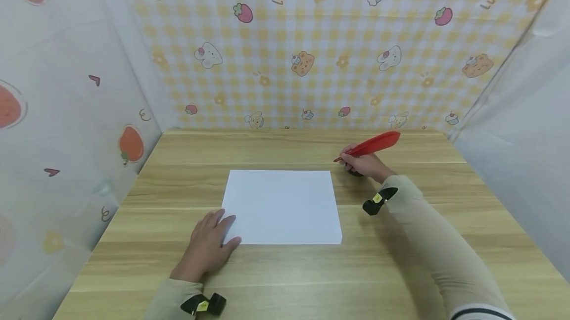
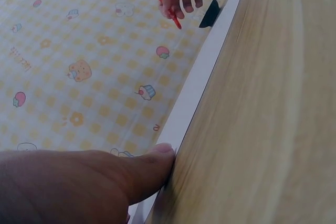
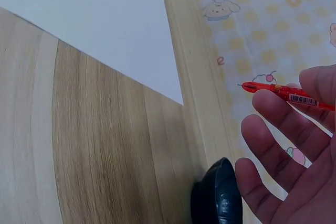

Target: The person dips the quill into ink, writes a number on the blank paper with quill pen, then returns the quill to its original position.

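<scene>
Wooden table (image 1: 401, 265) bare around work area. White paper sheet (image 1: 282, 206) laid flat at centre, near-left corner pressed by flat, relaxed left hand (image 1: 206, 248); sheet may be skewed or creased if pressure is lost. Right hand (image 1: 364, 164) clasped round red feather pen (image 1: 371, 145), held beyond far-right corner of sheet, nib off paper. Small black pot (image 3: 218, 195) under hand, contents hidden; may be knocked over, sheet stained.

Black holder (image 3: 219, 195) cut off by frame's bottom edge; red pen's (image 3: 286, 94) feather end out of view
</scene>
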{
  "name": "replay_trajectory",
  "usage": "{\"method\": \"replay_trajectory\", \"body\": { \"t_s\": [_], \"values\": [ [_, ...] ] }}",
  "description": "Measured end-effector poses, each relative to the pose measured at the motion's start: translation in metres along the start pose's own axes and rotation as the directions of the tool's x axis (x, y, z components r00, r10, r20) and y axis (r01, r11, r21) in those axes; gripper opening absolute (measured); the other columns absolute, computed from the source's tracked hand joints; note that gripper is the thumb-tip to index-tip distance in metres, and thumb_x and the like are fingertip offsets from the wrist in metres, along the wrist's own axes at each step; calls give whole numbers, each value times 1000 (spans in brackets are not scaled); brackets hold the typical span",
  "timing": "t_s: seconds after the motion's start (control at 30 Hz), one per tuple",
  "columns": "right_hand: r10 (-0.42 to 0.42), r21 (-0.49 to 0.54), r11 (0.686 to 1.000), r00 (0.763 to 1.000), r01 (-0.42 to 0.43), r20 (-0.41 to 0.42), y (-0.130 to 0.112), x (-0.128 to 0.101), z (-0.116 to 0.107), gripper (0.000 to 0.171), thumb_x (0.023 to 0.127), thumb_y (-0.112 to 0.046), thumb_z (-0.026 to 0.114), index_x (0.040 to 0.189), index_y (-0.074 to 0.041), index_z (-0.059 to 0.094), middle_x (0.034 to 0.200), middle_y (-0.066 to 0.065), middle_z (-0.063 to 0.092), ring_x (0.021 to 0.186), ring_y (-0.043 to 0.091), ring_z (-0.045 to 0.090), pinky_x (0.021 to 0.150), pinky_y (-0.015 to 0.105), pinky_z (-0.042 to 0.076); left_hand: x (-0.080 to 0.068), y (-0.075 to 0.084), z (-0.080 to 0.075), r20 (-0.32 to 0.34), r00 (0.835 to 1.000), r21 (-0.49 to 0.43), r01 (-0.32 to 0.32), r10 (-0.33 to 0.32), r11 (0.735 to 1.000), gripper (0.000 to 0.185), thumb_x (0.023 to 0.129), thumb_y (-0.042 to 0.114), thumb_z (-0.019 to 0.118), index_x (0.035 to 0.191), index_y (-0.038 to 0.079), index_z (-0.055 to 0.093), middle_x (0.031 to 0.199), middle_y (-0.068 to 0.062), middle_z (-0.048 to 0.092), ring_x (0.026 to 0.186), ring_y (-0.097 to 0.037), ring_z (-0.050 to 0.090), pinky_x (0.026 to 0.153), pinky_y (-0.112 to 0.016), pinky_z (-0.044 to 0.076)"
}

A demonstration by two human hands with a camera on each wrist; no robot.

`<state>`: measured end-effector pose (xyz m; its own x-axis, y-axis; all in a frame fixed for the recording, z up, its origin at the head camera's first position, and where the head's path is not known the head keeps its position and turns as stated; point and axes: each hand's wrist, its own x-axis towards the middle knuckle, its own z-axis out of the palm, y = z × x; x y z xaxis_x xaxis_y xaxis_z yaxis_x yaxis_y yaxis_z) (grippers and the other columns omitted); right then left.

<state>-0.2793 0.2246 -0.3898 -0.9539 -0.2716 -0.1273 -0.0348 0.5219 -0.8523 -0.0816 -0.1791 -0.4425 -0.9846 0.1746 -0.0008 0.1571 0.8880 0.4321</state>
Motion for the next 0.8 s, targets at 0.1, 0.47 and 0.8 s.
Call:
{"method": "replay_trajectory", "body": {
  "t_s": [0.1, 0.47, 0.8],
  "values": [
    [8, 9, 1000, 1000, -8, 3, -2, 1, 5, 23, 101, -25, 52, 112, -4, 56, 104, 16, 65, 94, 36, 58, 73, 31, 49, 0, 0, 1, -5, 1000, -3, 2, -2, 1000, 56, 93, 30, 64, 139, 2, 50, 148, -28, 35, 137, -48, 24, 110, -63, 16],
    [12, 41, 999, 1000, -13, 19, -7, 6, 29, 24, 100, -26, 55, 113, -7, 59, 106, 14, 67, 96, 33, 61, 83, 42, 49, 0, 1, 3, -15, 1000, -7, 13, -13, 1000, 56, 92, 31, 66, 138, 4, 52, 147, -28, 36, 137, -47, 25, 109, -63, 16],
    [-20, 73, 997, 1000, 19, 20, -13, 9, 54, 20, 99, -22, 56, 112, -7, 59, 105, 17, 67, 91, 27, 63, 79, 37, 52, 0, 4, -1, -23, 999, -5, 22, -22, 1000, 54, 91, 30, 67, 138, 5, 53, 147, -27, 37, 137, -46, 26, 109, -64, 17]
  ]
}}
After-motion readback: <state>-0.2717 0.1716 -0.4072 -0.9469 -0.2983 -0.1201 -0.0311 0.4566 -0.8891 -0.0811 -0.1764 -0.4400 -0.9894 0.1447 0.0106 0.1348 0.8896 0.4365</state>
